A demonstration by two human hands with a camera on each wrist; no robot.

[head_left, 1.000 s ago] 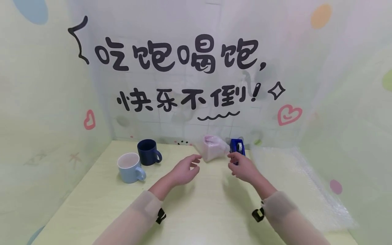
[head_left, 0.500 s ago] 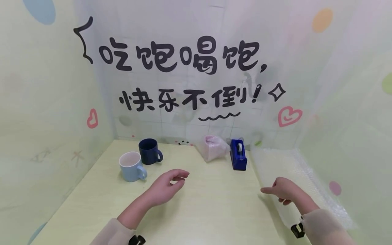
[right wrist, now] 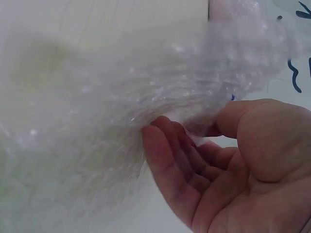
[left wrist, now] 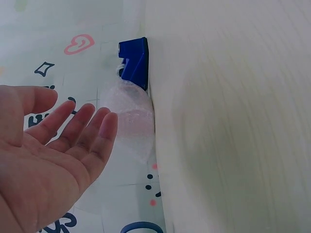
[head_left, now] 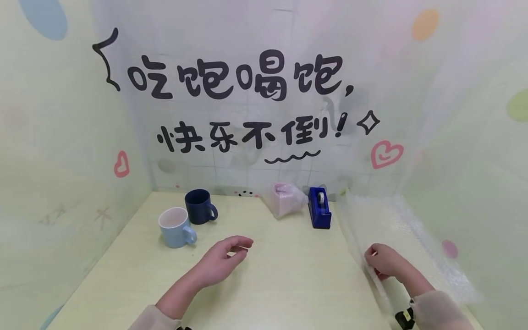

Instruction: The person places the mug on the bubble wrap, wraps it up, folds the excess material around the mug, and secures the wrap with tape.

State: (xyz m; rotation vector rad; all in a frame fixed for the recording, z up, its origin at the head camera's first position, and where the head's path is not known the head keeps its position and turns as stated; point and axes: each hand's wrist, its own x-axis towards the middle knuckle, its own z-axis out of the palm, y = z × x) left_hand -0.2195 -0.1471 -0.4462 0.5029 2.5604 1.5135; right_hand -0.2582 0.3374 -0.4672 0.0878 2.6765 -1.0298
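Note:
At the right of the table, my right hand (head_left: 385, 261) pinches the left edge of a sheet of bubble wrap (head_left: 412, 247) and holds that edge slightly raised. In the right wrist view, the clear bubble wrap (right wrist: 112, 107) passes between the thumb and curled fingers. My left hand (head_left: 220, 261) hovers over the middle of the table, its fingers relaxed and holding nothing. The left wrist view shows the palm of the left hand (left wrist: 53, 155) facing the camera. Beyond it stand a pink bundle wrapped in bubble wrap (head_left: 284, 200) and a blue tape dispenser (head_left: 320, 208).
On the left of the pale table (head_left: 264, 293) stand a light blue mug (head_left: 175, 229) and a dark blue mug (head_left: 199, 207), handles toward the right. A printed wall covering (head_left: 231, 174) closes off the back and both sides.
Both hands have drawn back from the tape dispenser and bundle and moved apart. The right hand went to the bubble wrap, took hold of its left edge and lifted it a little.

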